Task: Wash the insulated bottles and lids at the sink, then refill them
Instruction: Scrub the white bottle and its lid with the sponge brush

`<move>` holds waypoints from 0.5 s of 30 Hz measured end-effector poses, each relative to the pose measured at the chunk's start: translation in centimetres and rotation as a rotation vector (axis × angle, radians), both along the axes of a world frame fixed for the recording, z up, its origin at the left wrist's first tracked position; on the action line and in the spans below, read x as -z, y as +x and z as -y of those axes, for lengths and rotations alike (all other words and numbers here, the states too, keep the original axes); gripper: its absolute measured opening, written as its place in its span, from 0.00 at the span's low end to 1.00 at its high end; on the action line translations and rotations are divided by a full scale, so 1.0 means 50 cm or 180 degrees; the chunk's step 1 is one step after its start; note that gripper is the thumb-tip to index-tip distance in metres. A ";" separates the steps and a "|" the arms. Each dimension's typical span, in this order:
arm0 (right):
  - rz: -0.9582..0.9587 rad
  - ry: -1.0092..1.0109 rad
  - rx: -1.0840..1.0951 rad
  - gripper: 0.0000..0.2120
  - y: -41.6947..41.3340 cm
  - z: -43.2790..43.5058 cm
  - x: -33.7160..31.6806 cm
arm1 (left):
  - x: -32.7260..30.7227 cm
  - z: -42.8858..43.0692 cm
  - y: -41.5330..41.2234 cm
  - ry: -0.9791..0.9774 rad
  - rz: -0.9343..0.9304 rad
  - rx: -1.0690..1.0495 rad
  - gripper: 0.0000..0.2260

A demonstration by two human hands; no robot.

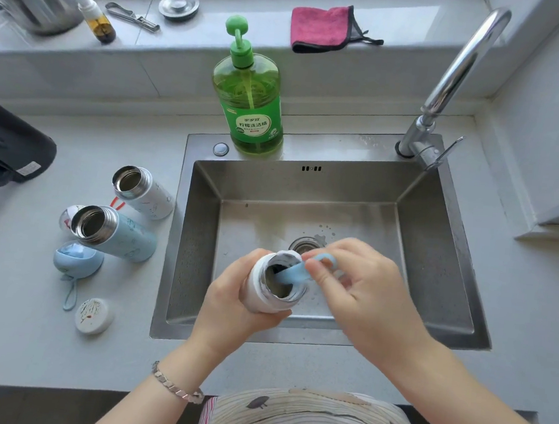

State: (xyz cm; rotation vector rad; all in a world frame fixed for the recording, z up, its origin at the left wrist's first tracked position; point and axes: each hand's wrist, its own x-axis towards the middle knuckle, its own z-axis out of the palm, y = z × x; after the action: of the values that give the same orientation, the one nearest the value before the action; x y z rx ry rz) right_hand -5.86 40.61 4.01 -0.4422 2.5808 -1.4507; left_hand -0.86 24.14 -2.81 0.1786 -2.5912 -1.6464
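Blue plastic forms the brush handle (pixel 294 274) that slants into the mouth of the white insulated bottle (pixel 257 294). Its working end is lost in the dark inside, so the kind of head it carries cannot be made out. The right hand (pixel 356 286) pinches the handle just outside the rim, with thumb and fingers curled over it and covering part of the loop at its end. The left hand (pixel 227 295) wraps round the bottle's body and hides most of it. Only the upper wall and the open steel neck show, tilted toward the right hand. Something pale grey at the rim's far edge is too blurred to name. Both hands hold the bottle over the steel sink (pixel 436 259), whose drain (pixel 304 244) is partly covered by the right hand's fingers.

Left of the left hand, on the counter, stand a second white bottle (pixel 144 193) and a pale blue bottle (pixel 117 235), both open and steel-lined. A patterned lid (pixel 66 218) is mostly hidden behind the blue one. A blue lid (pixel 78 260) with a cord and a round white lid (pixel 94 316) lie nearer the person. A black appliance (pixel 3 150) is cut off at the frame's left edge. Beyond the hands stands a green dish soap bottle (pixel 251 97)
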 end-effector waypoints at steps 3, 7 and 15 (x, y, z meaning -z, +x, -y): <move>-0.0166 -0.0061 0.0104 0.07 0.019 0.021 0.002 | -0.009 -0.017 -0.001 -0.0061 -0.0184 0.0076 0.28; 0.0392 -0.1432 0.0729 0.06 -0.009 0.014 -0.027 | -0.005 -0.005 -0.001 -0.0019 0.0047 -0.0011 0.30; 0.0756 -0.1495 0.0539 0.05 -0.003 0.018 0.003 | -0.001 0.016 -0.001 -0.0041 0.0254 0.0194 0.30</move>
State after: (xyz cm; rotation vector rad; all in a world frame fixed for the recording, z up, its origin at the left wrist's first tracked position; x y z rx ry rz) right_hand -6.01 39.69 3.88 -0.0901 2.1277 -2.0363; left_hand -0.93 23.34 -2.75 0.1698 -2.6908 -1.6754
